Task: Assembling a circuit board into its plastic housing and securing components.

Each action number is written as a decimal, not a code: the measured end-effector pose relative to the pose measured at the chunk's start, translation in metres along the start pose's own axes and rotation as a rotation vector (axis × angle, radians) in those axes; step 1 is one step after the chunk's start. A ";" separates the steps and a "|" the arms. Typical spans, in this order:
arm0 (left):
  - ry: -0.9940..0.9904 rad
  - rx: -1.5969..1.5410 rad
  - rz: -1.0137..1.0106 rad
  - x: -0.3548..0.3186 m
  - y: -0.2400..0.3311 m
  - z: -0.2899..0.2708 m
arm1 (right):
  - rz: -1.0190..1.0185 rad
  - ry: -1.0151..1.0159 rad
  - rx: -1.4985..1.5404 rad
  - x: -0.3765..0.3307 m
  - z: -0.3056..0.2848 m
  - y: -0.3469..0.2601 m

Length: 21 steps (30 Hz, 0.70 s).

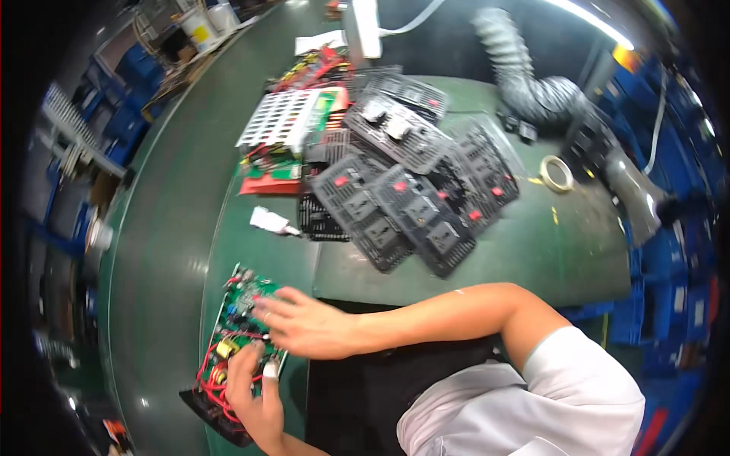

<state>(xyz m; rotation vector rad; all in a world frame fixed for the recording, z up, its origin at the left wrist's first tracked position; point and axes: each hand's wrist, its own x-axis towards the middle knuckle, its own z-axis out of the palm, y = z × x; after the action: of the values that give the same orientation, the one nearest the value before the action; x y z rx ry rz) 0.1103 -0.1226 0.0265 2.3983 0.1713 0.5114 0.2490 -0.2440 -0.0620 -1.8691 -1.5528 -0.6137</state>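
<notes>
Green, a circuit board lies on the tabletop — the right hand spread over it, unclenched. The left hand is beside red wires; its grip cannot be told.

Lit at upper right by 1 white tube lamp. Furnished with green work surface. Flanked by blue bins at right and upper left. Fitted with ribbed silver duct.
</notes>
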 end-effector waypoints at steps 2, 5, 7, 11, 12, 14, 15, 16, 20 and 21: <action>-0.073 -0.116 0.079 0.006 0.027 0.018 | 0.012 -0.254 0.143 -0.005 0.006 -0.004; -0.392 -0.161 0.243 0.034 0.076 0.073 | -0.009 -0.060 0.577 -0.059 0.073 -0.001; -0.524 -0.199 0.392 0.041 0.089 0.109 | -0.062 0.131 0.271 -0.061 0.091 -0.020; -0.653 -0.254 0.340 0.043 0.097 0.147 | -0.119 0.247 0.115 -0.046 0.068 -0.031; -0.683 -0.278 0.312 0.042 0.098 0.153 | -0.109 0.228 0.112 -0.048 0.066 -0.031; -0.719 -0.298 0.286 0.041 0.102 0.164 | -0.091 0.191 0.107 -0.051 0.060 -0.029; -0.740 -0.344 0.253 0.041 0.103 0.169 | -0.083 0.170 0.108 -0.053 0.057 -0.028; -0.758 -0.389 0.218 0.041 0.105 0.173 | -0.078 0.149 0.110 -0.055 0.055 -0.027; -0.768 -0.430 0.185 0.041 0.110 0.173 | -0.097 0.088 0.153 -0.050 0.049 -0.029; -0.770 -0.454 0.210 0.040 0.109 0.176 | -0.115 0.077 0.172 -0.046 0.049 -0.031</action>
<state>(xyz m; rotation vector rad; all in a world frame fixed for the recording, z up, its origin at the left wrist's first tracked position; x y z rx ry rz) 0.2164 -0.3004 -0.0136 2.0021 -0.4865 -0.2839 0.2078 -0.2370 -0.1227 -1.6203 -1.6180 -0.5767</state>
